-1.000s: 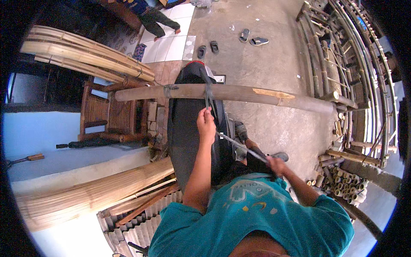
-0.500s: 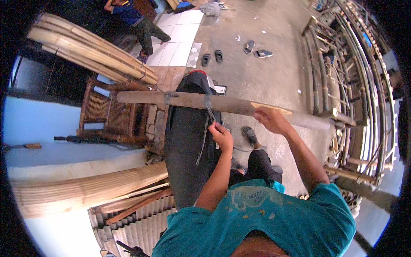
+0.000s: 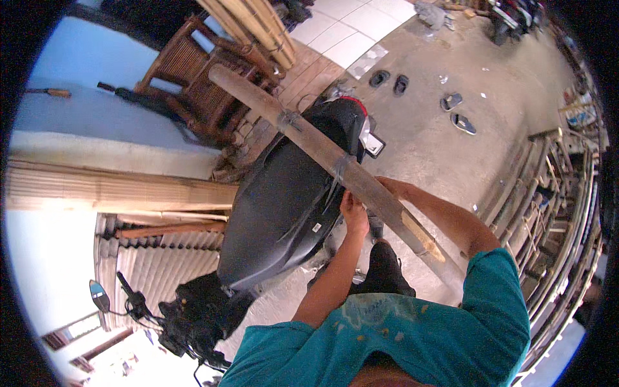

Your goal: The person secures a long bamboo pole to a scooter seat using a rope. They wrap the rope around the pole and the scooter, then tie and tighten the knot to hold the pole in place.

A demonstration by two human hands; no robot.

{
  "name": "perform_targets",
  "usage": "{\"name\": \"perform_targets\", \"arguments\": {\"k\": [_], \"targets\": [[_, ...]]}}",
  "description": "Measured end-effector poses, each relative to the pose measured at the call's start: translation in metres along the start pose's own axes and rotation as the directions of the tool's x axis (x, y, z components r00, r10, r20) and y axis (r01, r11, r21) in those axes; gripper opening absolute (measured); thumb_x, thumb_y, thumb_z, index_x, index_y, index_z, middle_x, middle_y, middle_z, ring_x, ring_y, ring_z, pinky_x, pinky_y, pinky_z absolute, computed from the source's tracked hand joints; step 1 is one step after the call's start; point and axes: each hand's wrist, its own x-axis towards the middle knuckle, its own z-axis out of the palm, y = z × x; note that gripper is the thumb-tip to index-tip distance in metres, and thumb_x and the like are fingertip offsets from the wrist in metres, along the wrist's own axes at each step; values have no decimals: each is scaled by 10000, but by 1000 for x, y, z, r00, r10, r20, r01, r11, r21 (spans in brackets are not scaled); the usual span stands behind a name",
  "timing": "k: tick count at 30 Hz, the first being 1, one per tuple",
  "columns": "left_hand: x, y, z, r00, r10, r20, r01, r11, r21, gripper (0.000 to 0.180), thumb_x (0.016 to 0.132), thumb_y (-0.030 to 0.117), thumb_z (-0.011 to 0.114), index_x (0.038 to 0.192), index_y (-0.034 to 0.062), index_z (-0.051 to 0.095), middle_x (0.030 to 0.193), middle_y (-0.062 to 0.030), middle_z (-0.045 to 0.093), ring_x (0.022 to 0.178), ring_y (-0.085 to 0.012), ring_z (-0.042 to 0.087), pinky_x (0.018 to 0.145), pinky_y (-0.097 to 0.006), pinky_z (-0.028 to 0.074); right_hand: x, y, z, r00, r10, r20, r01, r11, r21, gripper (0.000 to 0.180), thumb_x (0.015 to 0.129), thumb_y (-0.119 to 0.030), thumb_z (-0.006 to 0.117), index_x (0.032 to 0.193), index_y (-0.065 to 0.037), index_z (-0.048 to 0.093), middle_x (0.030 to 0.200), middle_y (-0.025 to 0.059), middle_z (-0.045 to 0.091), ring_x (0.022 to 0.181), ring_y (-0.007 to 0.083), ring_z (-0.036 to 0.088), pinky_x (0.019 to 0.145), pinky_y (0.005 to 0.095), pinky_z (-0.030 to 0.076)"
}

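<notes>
A thick grey-brown bamboo pole (image 3: 313,145) lies slantwise across the rear of a black motorcycle seat (image 3: 284,193). Dark strap (image 3: 340,169) loops round it near the seat's right edge, and another dark band circles it farther left. My left hand (image 3: 353,211) is closed beside the pole's near side, just below that loop, with its fingers pinched on the strap, though the end is hidden. My right hand (image 3: 392,187) reaches behind the pole from the right; the pole covers its fingers. A pale cut patch (image 3: 429,245) shows nearer the pole's right end.
A bamboo chair (image 3: 187,71) and a bundle of split bamboo (image 3: 258,29) stand at the upper left. Bamboo frames (image 3: 548,200) line the right side. Sandals (image 3: 463,122) lie on the concrete floor. The motorcycle's handlebar (image 3: 135,297) is at lower left.
The view has turned, so the pole now slopes down to the right. My right hand has gone from atop the pole to behind it, close to my left. The strap's dangling end no longer shows.
</notes>
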Motion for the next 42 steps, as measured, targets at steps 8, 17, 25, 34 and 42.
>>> {"name": "perform_targets", "arguments": {"k": [8,17,25,34,42], "targets": [[9,-6,11,997,-72,4,70,951,-301,338,942,241,514,1228,70,573,1145,-70,645,1013,-234,621,887,-396,507,-10,-19,-49,984,-145,-106,116,964,-240,198,956,-240,539,1010,-64,610,816,-5,549,738,107,552,628,284,485],[1,11,26,984,92,-154,-112,986,-127,224,943,73,564,1151,2,607,993,-60,672,867,-158,648,784,-312,535,4,-141,-56,918,190,-348,-42,920,390,200,927,-221,579,761,-118,536,595,-74,394,488,57,375,439,249,318],[25,142,-1,625,700,346,-501,20,865,261,873,141,660,1112,37,645,1044,-162,605,955,-312,568,838,-432,459,60,-234,-54,945,206,-256,-231,970,-70,211,911,-164,561,742,-40,543,617,16,483,497,104,435,405,280,364],[96,188,-43,568,300,766,-656,-396,642,435,852,409,645,1222,180,652,1394,-144,454,1279,-350,413,1054,-558,290,147,-218,-48,965,254,-65,-170,421,-891,217,913,-126,526,931,56,644,837,154,678,685,231,694,568,345,607],[125,188,-45,619,419,665,-668,-165,726,338,878,330,602,1163,156,651,1299,-72,580,1234,-295,501,1029,-502,354,149,-225,-47,920,250,-302,-392,595,-702,306,913,-110,441,857,93,663,917,199,717,680,267,721,595,393,627]]}}
